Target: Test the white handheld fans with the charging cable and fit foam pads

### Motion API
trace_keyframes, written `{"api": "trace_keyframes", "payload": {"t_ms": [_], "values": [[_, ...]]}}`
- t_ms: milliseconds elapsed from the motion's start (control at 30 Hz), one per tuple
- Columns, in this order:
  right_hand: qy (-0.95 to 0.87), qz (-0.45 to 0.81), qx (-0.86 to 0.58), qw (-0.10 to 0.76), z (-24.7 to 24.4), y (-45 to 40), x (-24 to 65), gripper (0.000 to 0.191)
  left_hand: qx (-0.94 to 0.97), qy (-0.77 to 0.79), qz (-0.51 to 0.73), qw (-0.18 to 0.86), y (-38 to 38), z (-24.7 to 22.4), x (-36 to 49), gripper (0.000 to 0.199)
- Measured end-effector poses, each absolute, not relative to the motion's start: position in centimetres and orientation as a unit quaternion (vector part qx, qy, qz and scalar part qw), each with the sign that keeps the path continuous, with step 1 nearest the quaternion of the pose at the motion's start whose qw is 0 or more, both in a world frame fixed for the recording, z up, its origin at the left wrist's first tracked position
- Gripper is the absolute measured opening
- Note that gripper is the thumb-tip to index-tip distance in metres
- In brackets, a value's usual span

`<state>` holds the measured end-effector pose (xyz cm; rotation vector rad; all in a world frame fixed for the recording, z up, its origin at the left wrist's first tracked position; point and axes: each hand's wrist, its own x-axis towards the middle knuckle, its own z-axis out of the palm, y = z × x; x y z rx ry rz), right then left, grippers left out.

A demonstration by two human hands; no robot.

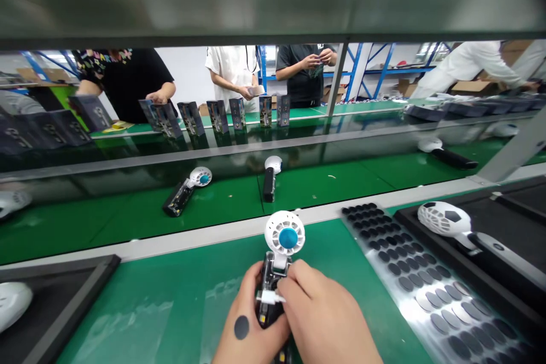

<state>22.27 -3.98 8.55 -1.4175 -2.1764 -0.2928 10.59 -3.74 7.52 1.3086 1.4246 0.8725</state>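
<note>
Fan (285,233) within left hand (249,324), right hand (326,313) against its handle (268,276)

One fan (285,239) in left hand (253,335); at least four beyond it; leftward, one tray (60,290), one fan (13,304); rightward, one tray (452,247), one fan (446,219), one dot sheet (420,281).

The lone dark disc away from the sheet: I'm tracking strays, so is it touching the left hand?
Touching. The head view shows the dark disc lying flat against the skin of the left hand.
</note>
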Motion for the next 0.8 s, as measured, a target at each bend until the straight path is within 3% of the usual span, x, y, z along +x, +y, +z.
{"api": "trace_keyframes", "payload": {"t_ms": [233,400,500,667,800], "values": [[-0.803,-0.144,-0.471,0.336,7.0,-4.4,22.3,0.027,0.552,0.555,0.376,0.496,-3.6,7.1,10.4,0.062],[-0.840,0.112,-0.457,0.271,7.3,-4.7,24.1,0.037,0.536,0.556,0.366,0.519,-3.7,7.2,10.5,0.061],[-0.797,0.236,-0.445,0.334,6.9,-4.8,24.9,0.039,0.517,0.540,0.366,0.554,-3.7,7.1,10.3,0.064],[-0.588,0.357,-0.567,0.452,6.3,-4.7,25.4,0.022,0.475,0.513,0.400,0.593,-3.7,6.3,9.9,0.067],[-0.513,0.465,-0.543,0.475,6.8,-4.8,25.0,0.035,0.414,0.486,0.380,0.670,-3.6,6.5,9.5,0.055]]}}
